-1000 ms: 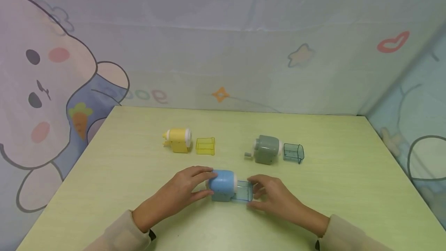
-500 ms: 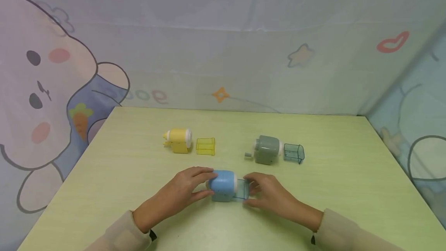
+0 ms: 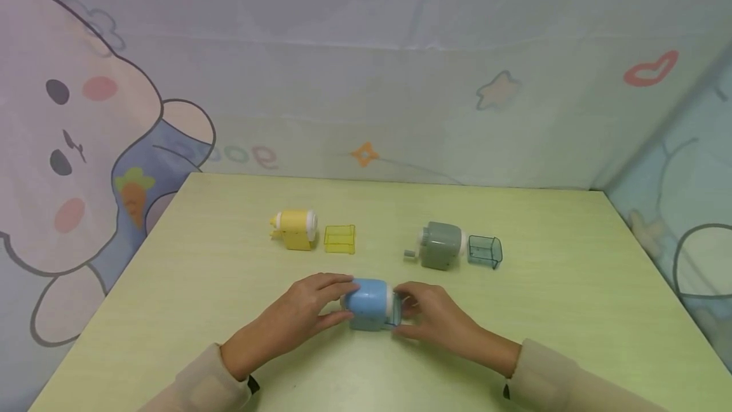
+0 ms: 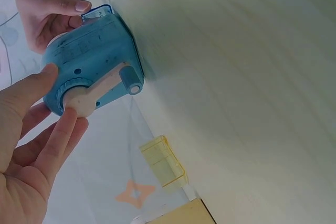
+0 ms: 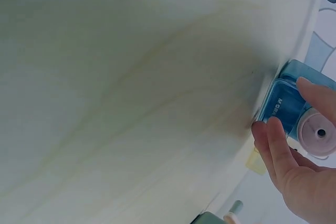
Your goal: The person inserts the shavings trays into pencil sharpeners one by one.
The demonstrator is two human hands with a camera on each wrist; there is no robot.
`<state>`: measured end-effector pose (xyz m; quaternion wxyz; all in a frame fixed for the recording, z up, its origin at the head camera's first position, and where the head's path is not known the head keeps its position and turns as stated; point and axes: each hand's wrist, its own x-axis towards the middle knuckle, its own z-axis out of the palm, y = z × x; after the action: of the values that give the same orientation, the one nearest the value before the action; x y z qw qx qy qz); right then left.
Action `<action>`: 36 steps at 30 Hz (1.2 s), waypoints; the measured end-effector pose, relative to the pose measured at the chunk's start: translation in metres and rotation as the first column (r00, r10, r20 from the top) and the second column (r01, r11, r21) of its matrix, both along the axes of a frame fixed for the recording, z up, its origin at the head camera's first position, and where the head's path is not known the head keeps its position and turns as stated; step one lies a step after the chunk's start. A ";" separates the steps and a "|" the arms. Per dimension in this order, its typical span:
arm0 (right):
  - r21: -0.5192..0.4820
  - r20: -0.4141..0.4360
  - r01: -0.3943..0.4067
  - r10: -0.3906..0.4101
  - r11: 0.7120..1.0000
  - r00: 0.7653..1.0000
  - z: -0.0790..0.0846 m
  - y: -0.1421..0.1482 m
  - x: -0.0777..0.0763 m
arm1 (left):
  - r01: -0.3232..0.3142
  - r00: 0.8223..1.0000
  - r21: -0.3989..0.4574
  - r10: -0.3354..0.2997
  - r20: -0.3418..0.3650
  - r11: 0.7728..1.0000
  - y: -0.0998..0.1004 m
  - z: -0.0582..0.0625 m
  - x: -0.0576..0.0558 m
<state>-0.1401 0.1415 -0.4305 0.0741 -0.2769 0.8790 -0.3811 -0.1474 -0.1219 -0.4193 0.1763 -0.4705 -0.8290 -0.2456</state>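
A blue crank pencil sharpener [image 3: 368, 297] stands upright on the table before me. My left hand [image 3: 303, 311] grips its crank end, thumb and fingers spread around the body. In the left wrist view the white crank arm [image 4: 106, 82] with its blue knob faces that palm. At the opposite end my right hand [image 3: 434, 316] pinches the clear blue shavings drawer [image 3: 397, 311] between thumb and fingers. Most of the drawer is inside the body, and only its outer end sticks out. The right wrist view shows the drawer front [image 5: 280, 103] beside the round white pencil-hole face [image 5: 318, 132].
Farther back on the pale table [image 3: 543, 310] stand a yellow sharpener [image 3: 295, 229] with its clear yellow drawer [image 3: 340, 239] beside it, and a grey-green sharpener [image 3: 441, 245] with its clear drawer [image 3: 485, 251]. A printed cloth [image 3: 320, 81] hangs behind the table.
My right hand has moved left, pushing the clear blue drawer from mostly outside to nearly inside the sharpener. My left hand holds the body in the same spot.
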 end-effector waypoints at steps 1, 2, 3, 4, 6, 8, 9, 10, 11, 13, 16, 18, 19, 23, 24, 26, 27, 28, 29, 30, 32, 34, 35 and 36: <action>0.001 -0.001 0.001 -0.001 1.000 1.000 0.000 -0.001 0.000 | 0.002 1.000 0.001 -0.002 0.005 1.000 0.000 0.000 0.000; 0.000 -0.004 0.002 -0.002 1.000 1.000 0.000 -0.001 0.000 | 0.003 1.000 0.002 -0.003 0.008 1.000 0.000 0.000 0.000; 0.000 -0.006 0.002 -0.002 1.000 1.000 -0.001 -0.002 0.000 | 0.004 1.000 0.002 -0.004 0.009 1.000 0.000 0.000 0.000; -0.001 -0.009 0.001 -0.001 1.000 1.000 -0.001 -0.002 -0.001 | 0.006 1.000 0.004 -0.006 0.009 1.000 0.000 0.000 0.000; -0.008 -0.014 -0.004 0.004 1.000 1.000 -0.001 -0.003 -0.001 | 0.007 1.000 0.006 -0.007 0.013 1.000 0.001 0.001 0.000; -0.014 -0.014 -0.008 0.008 1.000 1.000 -0.001 -0.005 -0.001 | 0.007 1.000 0.007 -0.007 0.014 1.000 0.001 0.001 0.000; -0.015 -0.015 -0.010 0.009 1.000 1.000 -0.001 -0.005 -0.001 | 0.007 1.000 0.007 -0.007 0.015 1.000 0.001 0.000 0.000; -0.015 -0.016 -0.011 0.010 1.000 1.000 -0.001 -0.006 -0.002 | 0.007 1.000 0.006 -0.007 0.015 1.000 0.001 0.000 0.000; -0.016 -0.016 -0.011 0.011 1.000 1.000 -0.001 -0.007 -0.002 | 0.006 1.000 0.005 -0.006 0.015 1.000 0.001 0.000 0.000; -0.015 -0.019 -0.010 0.010 1.000 1.000 -0.001 -0.008 -0.003 | 0.006 1.000 0.003 -0.006 0.010 1.000 0.001 0.000 0.000; -0.009 -0.026 -0.008 0.008 1.000 1.000 -0.001 -0.009 -0.004 | 0.007 1.000 0.003 -0.007 0.004 1.000 0.001 0.000 0.000; -0.006 -0.032 -0.006 0.006 1.000 0.999 -0.002 -0.010 -0.004 | 0.011 1.000 0.006 -0.011 -0.008 1.000 0.001 0.000 -0.001; -0.004 -0.033 -0.005 0.005 1.000 0.999 -0.002 -0.010 -0.005 | 0.013 1.000 0.008 -0.013 -0.015 1.000 0.001 0.000 -0.001; -0.005 -0.037 -0.004 0.004 1.000 0.999 -0.003 -0.010 -0.006 | 0.014 0.999 0.009 -0.014 -0.034 1.000 0.001 0.000 -0.001; -0.005 -0.037 -0.002 0.002 1.000 0.999 -0.003 -0.010 -0.007 | 0.013 0.999 0.008 -0.013 -0.037 1.000 0.001 0.000 -0.001; -0.008 -0.039 -0.002 0.002 1.000 0.999 -0.003 -0.011 -0.008 | 0.013 0.999 0.006 -0.012 -0.043 1.000 0.001 0.000 -0.001; -0.007 -0.040 -0.001 0.000 1.000 0.999 -0.004 -0.011 -0.008 | 0.014 0.999 0.007 -0.014 -0.044 1.000 0.001 0.000 -0.001; -0.009 -0.040 0.001 -0.002 1.000 0.999 -0.004 -0.011 -0.008 | 0.015 0.999 0.007 -0.015 -0.047 1.000 0.000 0.000 0.000; -0.009 -0.041 0.003 -0.003 1.000 0.999 -0.004 -0.011 -0.009 | 0.016 0.999 0.007 -0.016 -0.050 1.000 0.000 0.000 0.000; -0.011 -0.040 0.004 -0.005 1.000 0.999 -0.004 -0.012 -0.009 | 0.015 0.999 0.005 -0.015 -0.051 1.000 0.000 0.000 0.000; -0.014 -0.039 0.007 -0.007 1.000 0.999 -0.004 -0.013 -0.009 | 0.016 0.999 0.006 -0.016 -0.050 1.000 0.001 0.000 -0.001; -0.015 -0.037 0.008 -0.008 1.000 0.999 -0.004 -0.014 -0.010 | 0.016 0.999 0.006 -0.016 -0.047 1.000 0.001 0.000 -0.001; -0.015 -0.038 0.007 -0.008 1.000 0.999 -0.004 -0.014 -0.010 | 0.017 0.999 0.006 -0.017 -0.048 1.000 0.001 -0.001 -0.001; -0.014 -0.046 0.007 -0.008 1.000 0.999 -0.004 -0.015 -0.010 | 0.018 0.999 0.006 -0.018 -0.049 1.000 0.001 -0.001 -0.002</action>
<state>-0.1504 0.1267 -0.4343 0.0507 -0.2829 0.8788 -0.3810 -0.1491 -0.1211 -0.4199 0.1960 -0.4833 -0.8193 -0.2384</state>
